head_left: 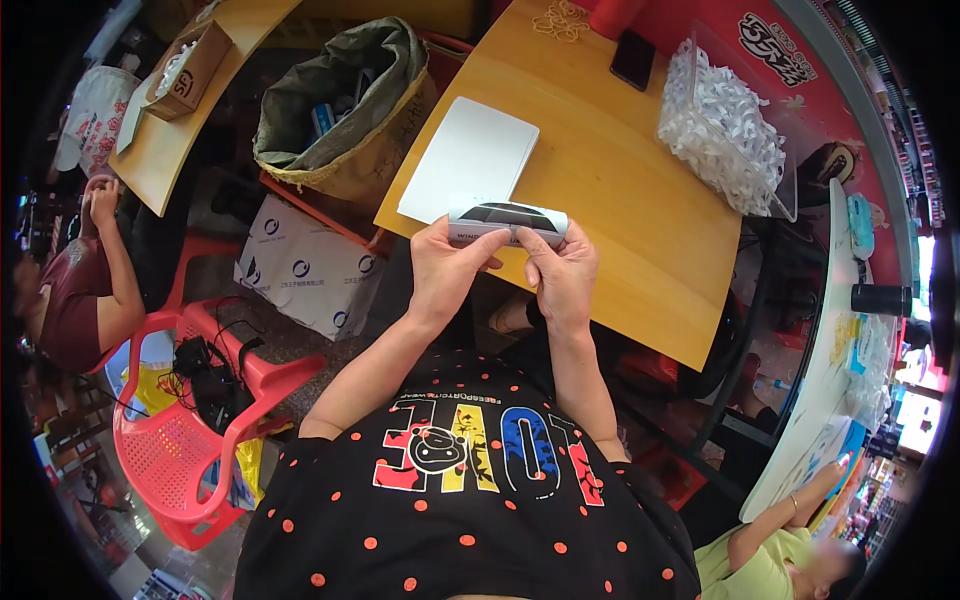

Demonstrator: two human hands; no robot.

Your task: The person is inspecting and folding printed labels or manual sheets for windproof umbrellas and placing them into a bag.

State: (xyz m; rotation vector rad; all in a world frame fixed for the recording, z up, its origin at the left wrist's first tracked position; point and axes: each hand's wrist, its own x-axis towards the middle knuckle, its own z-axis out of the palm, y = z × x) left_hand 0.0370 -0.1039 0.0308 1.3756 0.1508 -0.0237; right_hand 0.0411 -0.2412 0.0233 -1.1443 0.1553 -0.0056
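Both my hands hold a small silver-grey printed box [505, 214] with a dark curved picture on its front, level above the table's near edge. My left hand [440, 268] grips its left end, and my right hand [567, 272] grips its right end. Both thumbs press on the lower front, their tips close together. The fingers behind the box are mostly hidden. Just beyond my left hand, a stack of white sheets [470, 158] lies on the wooden table [620, 215].
A clear bin of white curled strips [725, 130] stands at the table's far right, near a dark phone [633, 59] and yellowish rubber bands [561, 20]. Left of the table is an open sack [375, 150]. A red chair [165, 450] stands left; other people sit at both sides.
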